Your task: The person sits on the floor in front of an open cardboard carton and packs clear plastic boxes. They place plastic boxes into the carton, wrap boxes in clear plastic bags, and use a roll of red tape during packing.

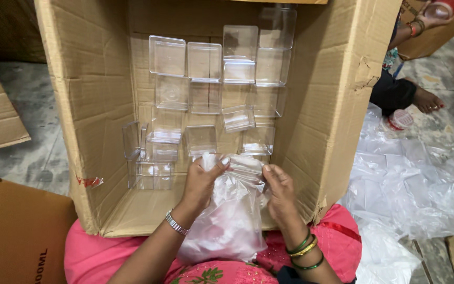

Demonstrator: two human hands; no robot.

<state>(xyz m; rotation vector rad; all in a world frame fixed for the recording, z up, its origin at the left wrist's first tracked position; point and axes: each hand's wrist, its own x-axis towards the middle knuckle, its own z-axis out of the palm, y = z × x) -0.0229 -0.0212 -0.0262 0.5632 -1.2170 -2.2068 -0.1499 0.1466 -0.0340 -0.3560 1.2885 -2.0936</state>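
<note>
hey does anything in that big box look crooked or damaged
Yes. Most clear plastic boxes are stacked squarely in the cardboard carton, but one small clear box sits tilted, and another on the left stands on edge. The carton's right wall is torn.

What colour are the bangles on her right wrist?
The bangles are green and gold, seen in the head view.

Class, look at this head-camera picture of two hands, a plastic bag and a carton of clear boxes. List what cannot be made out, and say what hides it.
1. What the bag holds: its crinkled white film hides it.
2. Left hand fingertips: folded into the bag's top.
3. Right hand palm: turned away from the camera.
4. The carton's top: cut off by the upper edge.
5. How many clear boxes there are: see-through walls overlap.
6. The other person, top right: mostly out of frame.
</note>
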